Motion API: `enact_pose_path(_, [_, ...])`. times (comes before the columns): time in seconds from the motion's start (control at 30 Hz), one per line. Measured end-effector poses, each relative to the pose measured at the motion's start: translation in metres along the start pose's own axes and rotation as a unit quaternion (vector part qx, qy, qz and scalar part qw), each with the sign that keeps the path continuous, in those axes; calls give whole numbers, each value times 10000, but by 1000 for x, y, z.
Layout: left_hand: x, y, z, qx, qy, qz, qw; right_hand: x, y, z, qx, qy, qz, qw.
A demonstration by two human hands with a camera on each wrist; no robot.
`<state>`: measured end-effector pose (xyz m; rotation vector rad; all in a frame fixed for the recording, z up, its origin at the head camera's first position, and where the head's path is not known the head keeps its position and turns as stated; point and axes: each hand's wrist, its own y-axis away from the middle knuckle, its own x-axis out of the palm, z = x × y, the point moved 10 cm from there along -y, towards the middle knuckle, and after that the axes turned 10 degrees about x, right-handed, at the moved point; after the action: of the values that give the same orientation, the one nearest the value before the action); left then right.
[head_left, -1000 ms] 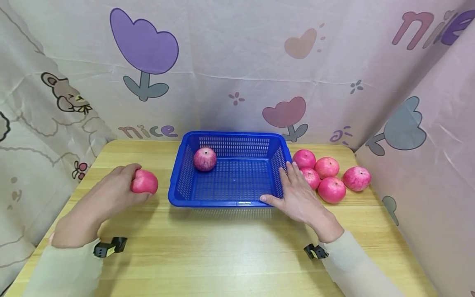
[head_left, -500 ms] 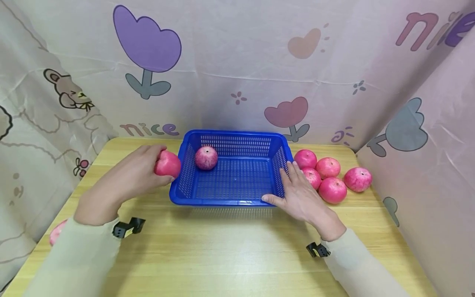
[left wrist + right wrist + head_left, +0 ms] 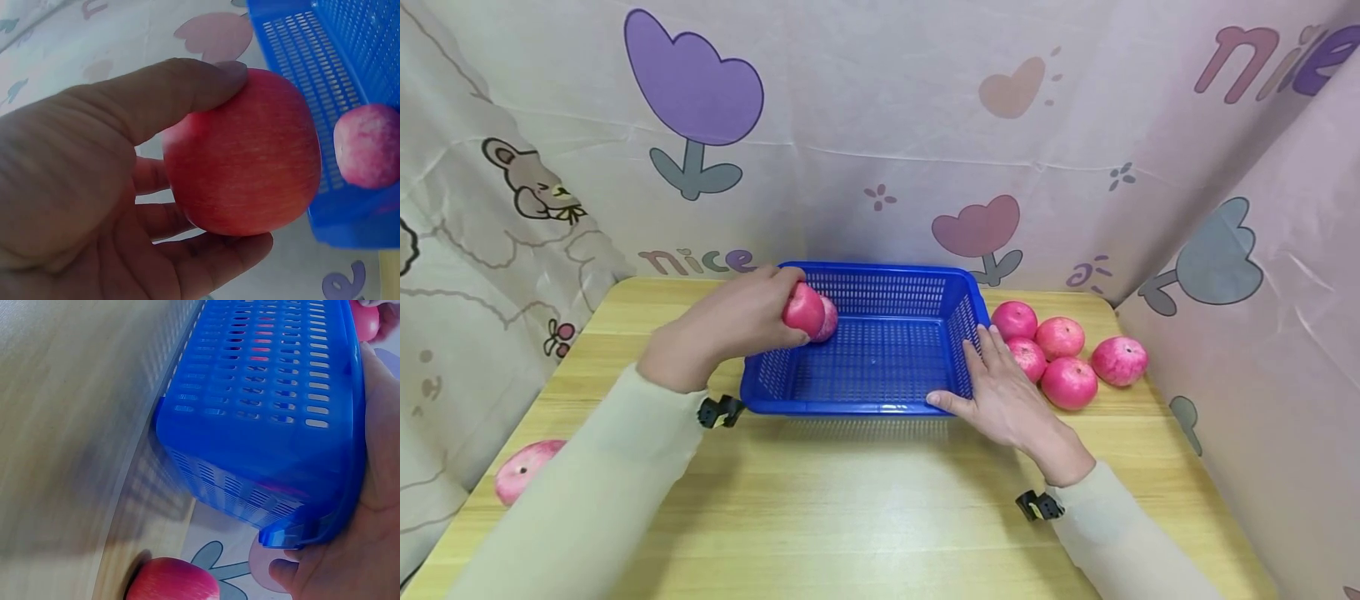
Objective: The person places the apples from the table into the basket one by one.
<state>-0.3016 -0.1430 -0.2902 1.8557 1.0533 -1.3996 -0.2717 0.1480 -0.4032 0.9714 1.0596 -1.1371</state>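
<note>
One red apple point(image 3: 803, 311) has moved from the open table point(image 3: 850, 517) to above the left side of the blue basket point(image 3: 850, 409), and the left hand point(image 3: 748, 312) came with it. That hand pinches it between thumb and fingers, likely so it won't slip. The right hand point(image 3: 1003, 392) lies with straight fingers on the basket's front right corner, maybe to keep it still. I see a streaky apple point(image 3: 830, 321) inside, near the back left corner. Five more apples point(image 3: 1060, 342) sit between the basket and the table's right edge. By the left edge lies a pale apple point(image 3: 523, 471), partly behind the sleeve point(image 3: 602, 467).
</note>
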Motion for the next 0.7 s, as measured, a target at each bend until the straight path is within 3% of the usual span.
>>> enact_pose_path(0.43, [28,-60,-27,291,-188,684,9971,-1,1,0,16,16,3,10000])
enact_pose_path(0.7, [49,-80,-28,209,-23,988,9949,0,1,1,-1,34,-11,10000])
